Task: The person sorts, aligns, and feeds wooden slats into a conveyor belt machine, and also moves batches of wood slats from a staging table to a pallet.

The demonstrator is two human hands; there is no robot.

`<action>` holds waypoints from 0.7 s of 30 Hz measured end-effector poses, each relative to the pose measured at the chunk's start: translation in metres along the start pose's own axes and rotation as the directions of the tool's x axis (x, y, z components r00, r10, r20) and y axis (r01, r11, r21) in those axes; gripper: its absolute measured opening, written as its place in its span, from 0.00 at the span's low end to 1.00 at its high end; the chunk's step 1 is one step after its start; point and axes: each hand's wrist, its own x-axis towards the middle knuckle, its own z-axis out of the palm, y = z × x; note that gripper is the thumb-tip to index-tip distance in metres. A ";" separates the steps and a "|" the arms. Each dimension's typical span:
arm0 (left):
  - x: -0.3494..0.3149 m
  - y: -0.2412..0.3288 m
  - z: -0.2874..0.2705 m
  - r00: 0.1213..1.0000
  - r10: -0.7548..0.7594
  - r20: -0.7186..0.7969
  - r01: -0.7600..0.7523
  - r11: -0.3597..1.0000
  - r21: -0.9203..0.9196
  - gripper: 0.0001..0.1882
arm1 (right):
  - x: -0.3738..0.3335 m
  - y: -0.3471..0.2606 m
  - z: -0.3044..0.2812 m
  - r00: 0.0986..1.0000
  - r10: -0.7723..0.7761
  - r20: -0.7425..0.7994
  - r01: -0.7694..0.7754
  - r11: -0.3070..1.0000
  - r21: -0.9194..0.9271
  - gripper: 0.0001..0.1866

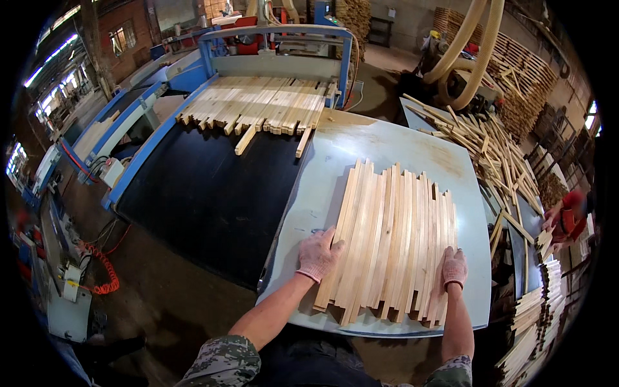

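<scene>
A row of pale wooden strips point(390, 238), laid side by side with uneven ends, lies on the light blue-grey table point(296, 258) before me. My left hand point(320, 255), in a pinkish knit glove, grips the row's left edge. At the right edge, my right hand point(454, 266) in a matching glove presses inward, its fingers partly hidden against the outer strip. Between them the strips sit close together.
Left of the table runs a black conveyor belt point(213, 187) with a blue frame; more strips point(258, 103) lie at its far end, a few jutting out. Loose strips point(483, 145) are heaped at right, near a large hose point(454, 48). A person in red point(567, 216) stands at far right.
</scene>
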 end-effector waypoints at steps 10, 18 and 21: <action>0.005 -0.034 -0.026 0.942 0.252 0.220 -0.208 0.957 -0.203 0.37 | -0.033 -0.086 0.013 0.985 -0.084 -0.148 0.061 0.986 -0.153 0.41; 0.029 -0.072 -0.067 0.680 0.449 0.580 -0.217 0.879 -0.425 0.37 | -0.111 -0.240 0.066 0.977 -0.203 -0.071 0.205 0.979 0.020 0.39; 0.037 -0.078 -0.091 0.568 0.463 0.681 -0.137 0.868 -0.477 0.37 | -0.125 -0.248 0.096 0.969 -0.213 -0.127 0.195 0.970 -0.144 0.37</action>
